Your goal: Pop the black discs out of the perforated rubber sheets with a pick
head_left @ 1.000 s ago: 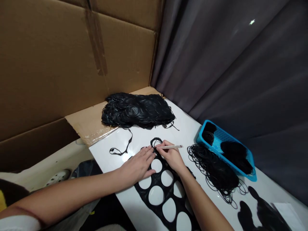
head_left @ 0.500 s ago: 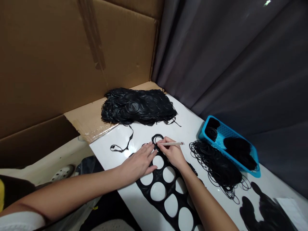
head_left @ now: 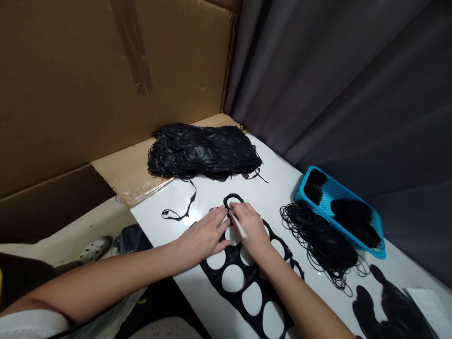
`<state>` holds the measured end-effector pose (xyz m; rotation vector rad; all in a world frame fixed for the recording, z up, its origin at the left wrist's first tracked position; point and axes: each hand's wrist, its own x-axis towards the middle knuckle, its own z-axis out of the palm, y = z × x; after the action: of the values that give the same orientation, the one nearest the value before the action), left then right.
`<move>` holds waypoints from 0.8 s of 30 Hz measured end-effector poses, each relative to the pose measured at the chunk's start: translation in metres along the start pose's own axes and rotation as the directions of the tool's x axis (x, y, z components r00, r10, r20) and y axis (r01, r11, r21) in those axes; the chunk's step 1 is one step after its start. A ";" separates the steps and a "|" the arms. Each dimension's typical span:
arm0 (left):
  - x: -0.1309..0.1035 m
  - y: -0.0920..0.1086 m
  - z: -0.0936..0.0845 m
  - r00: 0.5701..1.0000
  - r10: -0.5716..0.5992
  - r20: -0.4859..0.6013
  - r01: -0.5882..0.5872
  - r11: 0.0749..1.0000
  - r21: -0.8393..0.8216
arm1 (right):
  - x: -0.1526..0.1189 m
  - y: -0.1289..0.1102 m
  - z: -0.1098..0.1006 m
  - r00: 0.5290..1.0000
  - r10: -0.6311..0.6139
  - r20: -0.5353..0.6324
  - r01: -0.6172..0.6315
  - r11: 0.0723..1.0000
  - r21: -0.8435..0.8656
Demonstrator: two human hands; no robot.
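A black sheet full of round holes (head_left: 229, 289) lies flat on the white table (head_left: 190, 292). My left hand (head_left: 205, 235) rests on its upper left part, fingers spread and holding nothing. My right hand (head_left: 249, 228) is closed round a thin white tool (head_left: 239, 226), whose tip is at the sheet's top end beside my left fingertips. Just above them sits a black ring (head_left: 231, 196), joined to or touching the sheet; which one is unclear.
A black folded bundle (head_left: 205, 151) lies at the back, partly on cardboard (head_left: 120, 176). A loose black strip (head_left: 192, 200) is at left. On the right are a blue basket (head_left: 326, 214) with black pieces, tangled black loops (head_left: 326, 247), black flat pieces (head_left: 395, 303) and white paper (head_left: 429, 306).
The white tool has swung from pointing right to pointing down across the holes, as my right hand turned. My left hand stays pressed on the sheet. The camera view has shifted slightly.
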<state>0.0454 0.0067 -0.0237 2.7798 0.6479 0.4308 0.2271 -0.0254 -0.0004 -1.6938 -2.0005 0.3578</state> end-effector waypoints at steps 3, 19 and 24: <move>0.000 0.000 0.000 1.000 -0.006 -0.014 0.006 1.000 0.022 | 0.014 0.013 -0.012 0.999 -0.028 -0.015 0.021 0.941 -0.337; -0.024 -0.010 -0.046 0.998 -0.023 -0.066 0.016 0.994 -0.107 | -0.004 -0.002 -0.031 0.936 0.348 0.055 -0.319 0.772 0.550; -0.043 -0.004 -0.029 0.993 0.020 -0.114 -0.022 1.000 -0.009 | -0.016 -0.023 -0.006 0.951 0.267 0.156 -0.306 0.733 0.607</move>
<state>-0.0024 -0.0048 -0.0076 2.7705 0.6400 0.5987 0.2125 -0.0458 0.0126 -1.5370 -1.3970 1.0680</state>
